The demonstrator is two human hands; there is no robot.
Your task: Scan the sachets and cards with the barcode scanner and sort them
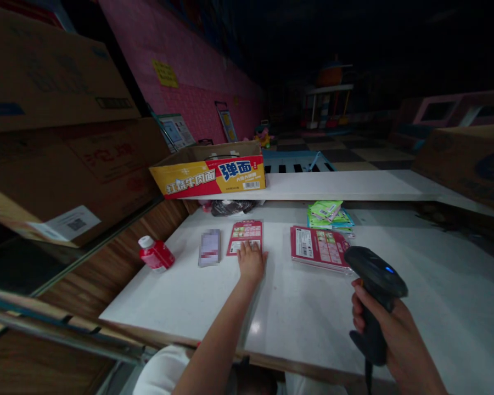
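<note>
My left hand (pixel 251 262) lies flat, fingers stretched out, on the lower edge of a red printed packet (pixel 246 235) on the white counter (pixel 197 296). My right hand (pixel 395 334) is wrapped round the grip of a black barcode scanner (pixel 374 285) with a small blue light, held above the counter's right part. The scanner's head sits just right of a second stack of red packets (pixel 319 248). A small blurred card or phone (pixel 209 248) lies left of the first packet.
A red bottle with a white cap (pixel 155 253) lies on its side at the counter's left edge. Green packets (pixel 328 214) are stacked under the raised white shelf (pixel 346 185), which carries a yellow-red carton (pixel 214 169). Large cardboard boxes (pixel 57 137) stand at left, another (pixel 473 162) at right.
</note>
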